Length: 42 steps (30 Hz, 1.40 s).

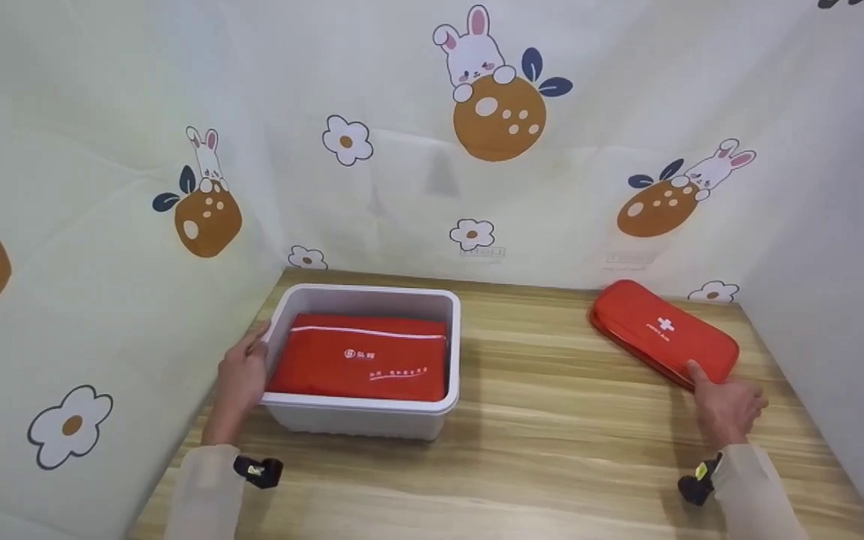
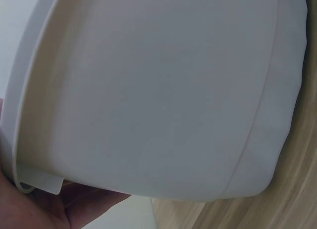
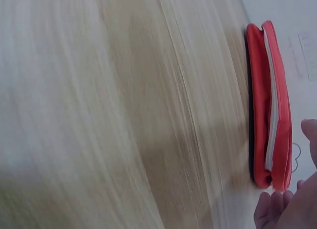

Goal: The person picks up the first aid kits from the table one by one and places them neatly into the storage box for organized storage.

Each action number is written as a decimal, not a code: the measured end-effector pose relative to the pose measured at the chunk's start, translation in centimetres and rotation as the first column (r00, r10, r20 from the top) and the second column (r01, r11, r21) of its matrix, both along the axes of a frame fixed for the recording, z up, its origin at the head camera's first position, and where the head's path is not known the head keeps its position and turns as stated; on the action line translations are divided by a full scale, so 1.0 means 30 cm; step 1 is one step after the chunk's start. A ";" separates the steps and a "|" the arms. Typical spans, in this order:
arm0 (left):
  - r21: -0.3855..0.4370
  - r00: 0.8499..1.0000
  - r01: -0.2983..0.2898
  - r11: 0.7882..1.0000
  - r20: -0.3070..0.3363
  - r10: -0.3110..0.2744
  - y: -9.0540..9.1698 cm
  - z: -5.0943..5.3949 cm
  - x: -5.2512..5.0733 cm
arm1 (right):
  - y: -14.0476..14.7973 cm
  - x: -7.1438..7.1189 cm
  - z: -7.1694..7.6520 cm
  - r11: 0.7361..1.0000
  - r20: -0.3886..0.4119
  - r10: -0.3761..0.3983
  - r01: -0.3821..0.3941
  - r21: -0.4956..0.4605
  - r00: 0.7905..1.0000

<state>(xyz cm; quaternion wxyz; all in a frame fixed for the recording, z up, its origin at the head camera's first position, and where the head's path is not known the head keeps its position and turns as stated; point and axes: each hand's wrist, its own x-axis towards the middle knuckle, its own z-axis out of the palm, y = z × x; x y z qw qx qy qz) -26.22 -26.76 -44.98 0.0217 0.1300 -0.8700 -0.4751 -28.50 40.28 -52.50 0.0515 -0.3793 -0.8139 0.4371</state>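
Note:
My left hand grips a white plastic tub at the left side of its rim. In the left wrist view, the fingers curl under the rim beside the tub's wall. Inside the tub lies a red folded fabric pouch with white print and a white stripe. To the right, a red zippered first aid pouch with a white cross lies on the table. My right hand is at that pouch's near end, thumb over its edge from the head view. In the right wrist view, thumb and fingers are spread apart.
The wood-grain table runs between tub and first aid pouch. Pale curtain walls printed with rabbits, oranges and flowers enclose its back and both sides. The tub stands close to the left wall.

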 end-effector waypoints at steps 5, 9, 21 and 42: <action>-0.008 1.000 -0.004 1.000 0.004 0.004 -0.002 0.004 0.004 | 0.028 0.000 0.002 0.997 0.037 0.006 -0.003 -0.080 0.999; -0.014 1.000 -0.003 1.000 0.006 0.003 0.000 0.008 0.004 | 0.045 -0.009 0.012 0.985 0.143 0.022 0.003 -0.172 0.989; 0.008 1.000 -0.015 1.000 -0.005 0.015 0.009 0.004 0.007 | 0.038 -0.026 0.030 0.990 0.219 0.074 -0.044 -0.137 0.973; -0.012 1.000 -0.012 1.000 0.006 0.012 0.006 0.000 0.005 | 0.133 -0.010 0.024 0.903 0.062 0.057 -0.025 -0.429 0.996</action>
